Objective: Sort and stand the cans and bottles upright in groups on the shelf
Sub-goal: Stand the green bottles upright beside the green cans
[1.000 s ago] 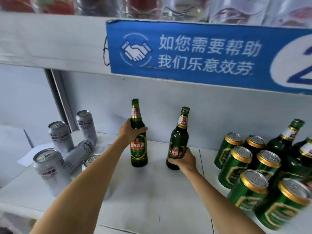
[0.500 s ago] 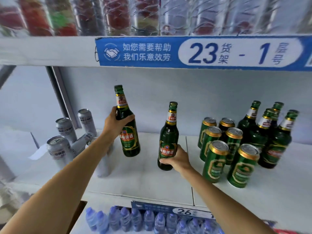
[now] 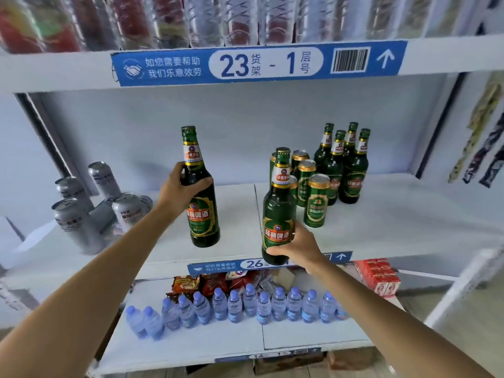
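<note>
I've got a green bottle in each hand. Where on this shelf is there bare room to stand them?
Bare room lies right of the standing bottles, and mid-shelf between the silver cans and green cans. The left corner is crowded with toppled cans.

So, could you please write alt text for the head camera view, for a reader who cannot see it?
A person's left hand and right hand each hold a green beer bottle, the left bottle and the right bottle, in front of a white shelf. Green cans and four more bottles stand grouped on the right; silver cans sit jumbled on the left.
</note>
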